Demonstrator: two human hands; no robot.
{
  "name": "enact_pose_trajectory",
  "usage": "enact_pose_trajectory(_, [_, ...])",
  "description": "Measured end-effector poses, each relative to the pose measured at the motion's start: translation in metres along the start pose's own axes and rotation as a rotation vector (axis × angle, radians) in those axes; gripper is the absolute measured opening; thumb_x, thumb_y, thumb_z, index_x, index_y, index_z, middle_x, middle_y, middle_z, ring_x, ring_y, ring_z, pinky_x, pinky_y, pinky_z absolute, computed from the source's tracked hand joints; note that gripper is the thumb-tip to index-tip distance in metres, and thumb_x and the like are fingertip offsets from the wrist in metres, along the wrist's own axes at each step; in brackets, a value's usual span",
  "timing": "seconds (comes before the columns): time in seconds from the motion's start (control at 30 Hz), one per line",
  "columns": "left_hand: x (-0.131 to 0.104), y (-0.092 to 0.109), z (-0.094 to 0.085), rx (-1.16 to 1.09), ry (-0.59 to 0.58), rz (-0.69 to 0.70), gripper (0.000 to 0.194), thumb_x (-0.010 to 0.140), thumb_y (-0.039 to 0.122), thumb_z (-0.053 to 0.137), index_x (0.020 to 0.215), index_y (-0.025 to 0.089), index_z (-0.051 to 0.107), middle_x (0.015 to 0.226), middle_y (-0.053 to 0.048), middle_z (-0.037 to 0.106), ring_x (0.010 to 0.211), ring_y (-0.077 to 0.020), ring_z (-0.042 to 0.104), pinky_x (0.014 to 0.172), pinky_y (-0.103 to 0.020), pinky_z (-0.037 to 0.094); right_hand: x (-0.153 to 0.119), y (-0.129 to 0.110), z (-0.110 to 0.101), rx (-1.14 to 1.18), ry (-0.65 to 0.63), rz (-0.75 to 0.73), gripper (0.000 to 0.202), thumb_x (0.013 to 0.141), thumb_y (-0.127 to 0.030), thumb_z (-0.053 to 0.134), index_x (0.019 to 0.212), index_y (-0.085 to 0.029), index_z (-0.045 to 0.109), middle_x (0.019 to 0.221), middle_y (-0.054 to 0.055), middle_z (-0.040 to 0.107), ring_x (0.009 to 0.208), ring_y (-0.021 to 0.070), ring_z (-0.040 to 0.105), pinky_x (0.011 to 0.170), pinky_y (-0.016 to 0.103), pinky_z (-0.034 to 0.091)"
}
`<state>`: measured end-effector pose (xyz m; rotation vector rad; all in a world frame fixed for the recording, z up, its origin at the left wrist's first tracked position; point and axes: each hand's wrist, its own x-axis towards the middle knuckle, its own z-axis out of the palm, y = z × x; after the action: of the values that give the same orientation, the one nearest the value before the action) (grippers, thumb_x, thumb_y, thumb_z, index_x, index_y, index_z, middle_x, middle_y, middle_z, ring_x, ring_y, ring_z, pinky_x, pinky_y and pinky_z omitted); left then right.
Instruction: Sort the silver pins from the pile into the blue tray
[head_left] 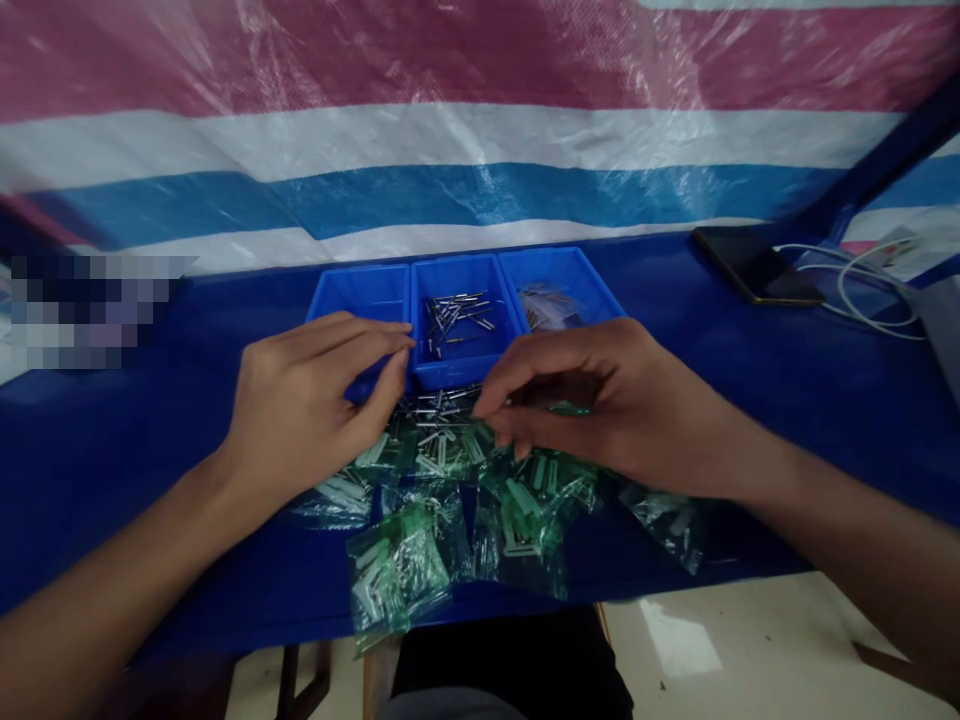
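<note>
Left hand (pixel 304 400) and right hand (pixel 637 415) arch inward, nearly pinched; can't tell if grasping.

Right hand (pixel 607 410): blurred at the tips; I cannot tell on my feed whether it pinches anything. Left hand (pixel 300 400): blocks my view of the near part of the left bin (pixel 364 290). Right bin (pixel 592 285): near end hidden from me behind the right hand. Green-tinted packets (pixel 409 565): contents too blurred for me to count. Pixelated patch (pixel 82 310): whatever lies there, masked. Left forearm (pixel 135 580), right forearm (pixel 840 530), striped sheet (pixel 480 135): cut off by my picture's edges.
</note>
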<state>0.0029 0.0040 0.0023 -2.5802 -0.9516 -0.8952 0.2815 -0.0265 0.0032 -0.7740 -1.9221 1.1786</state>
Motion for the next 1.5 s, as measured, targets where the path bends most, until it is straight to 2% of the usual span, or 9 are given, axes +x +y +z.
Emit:
enact_pose_trajectory(0.07, [0.0,0.0,0.0,-0.007,-0.004,-0.012,0.024,0.114,0.027,0.06,0.109,0.028,0.084,0.117,0.002,0.09,0.099,-0.0252,0.088,0.087,-0.044,0.076,0.001,-0.002,-0.006,0.187,-0.156,0.155,0.002,0.098,-0.019,0.087,0.097,-0.019,0.087,0.082,0.001,0.084,0.069,0.0167,0.082,0.064,0.027,0.071])
enact_pose_trajectory(0.13, [0.0,0.0,0.001,-0.014,0.003,-0.019,0.024,0.114,0.026,0.061,0.11,0.028,0.084,0.118,0.002,0.089,0.1,-0.0251,0.088,0.089,-0.043,0.076,0.002,-0.002,-0.008,0.269,-0.158,0.172,0.003,0.097,-0.018,0.089,0.095,-0.019,0.087,0.079,0.001,0.085,0.07,0.0167,0.084,0.067,0.026,0.073])
enact_pose_trajectory(0.33, [0.0,0.0,0.0,0.009,0.002,0.015,0.023,0.115,0.024,0.059,0.109,0.026,0.081,0.116,0.001,0.09,0.1,-0.0242,0.088,0.086,-0.041,0.074,0.002,-0.004,-0.001,0.285,0.287,-0.056,0.028,0.102,-0.012,0.083,0.122,-0.03,0.088,0.13,-0.001,0.089,0.132,0.0239,0.083,0.118,0.043,0.069])
enact_pose_trajectory(0.47, [-0.002,-0.001,0.0,-0.005,-0.005,0.011,0.022,0.114,0.023,0.06,0.11,0.026,0.081,0.117,-0.001,0.09,0.101,-0.0258,0.088,0.084,-0.043,0.073,-0.002,-0.004,0.002,-0.007,0.314,-0.164,0.026,0.105,-0.011,0.076,0.123,-0.026,0.086,0.125,0.002,0.09,0.111,0.0216,0.088,0.094,0.037,0.076])
enact_pose_trajectory(0.67, [-0.002,-0.001,0.002,-0.02,0.015,-0.005,0.021,0.114,0.024,0.061,0.112,0.029,0.082,0.117,0.0,0.09,0.102,-0.0246,0.088,0.084,-0.043,0.074,-0.003,0.016,0.01,-0.877,-0.006,-0.452,0.028,0.111,-0.006,0.063,0.125,-0.017,0.084,0.113,0.012,0.089,0.101,0.027,0.085,0.084,0.041,0.071])
enact_pose_trajectory(0.97, [-0.004,-0.003,0.003,0.01,0.025,0.015,0.023,0.114,0.024,0.06,0.113,0.027,0.082,0.116,-0.001,0.09,0.101,-0.0245,0.089,0.084,-0.041,0.074,-0.002,0.021,0.015,-1.01,-0.065,-0.421,0.026,0.108,-0.003,0.063,0.123,-0.012,0.083,0.106,0.012,0.082,0.096,0.0269,0.081,0.072,0.036,0.063])
enact_pose_trajectory(1.27, [-0.003,-0.001,0.005,-0.01,0.02,0.017,0.022,0.113,0.022,0.061,0.112,0.025,0.083,0.116,-0.002,0.09,0.1,-0.0271,0.089,0.084,-0.043,0.074,-0.002,0.016,0.009,-0.833,0.14,-0.432,0.031,0.111,-0.004,0.059,0.122,-0.017,0.085,0.112,0.012,0.084,0.095,0.0229,0.081,0.077,0.035,0.064])
enact_pose_trajectory(1.37, [-0.002,-0.001,0.004,-0.008,0.026,0.03,0.022,0.113,0.021,0.061,0.111,0.024,0.083,0.115,-0.003,0.09,0.1,-0.0274,0.089,0.082,-0.043,0.074,-0.002,0.007,0.006,-0.536,0.197,-0.334,0.028,0.112,-0.011,0.064,0.121,-0.026,0.086,0.109,0.006,0.083,0.088,0.019,0.079,0.075,0.033,0.064])
enact_pose_trajectory(1.5, [-0.002,-0.001,0.002,-0.011,0.006,0.013,0.023,0.113,0.022,0.061,0.11,0.027,0.083,0.117,-0.002,0.09,0.101,-0.0273,0.089,0.082,-0.044,0.075,0.0,-0.004,0.002,0.04,0.018,-0.047,0.01,0.11,-0.026,0.076,0.108,-0.025,0.085,0.077,-0.004,0.073,0.058,0.0097,0.065,0.05,0.022,0.052])
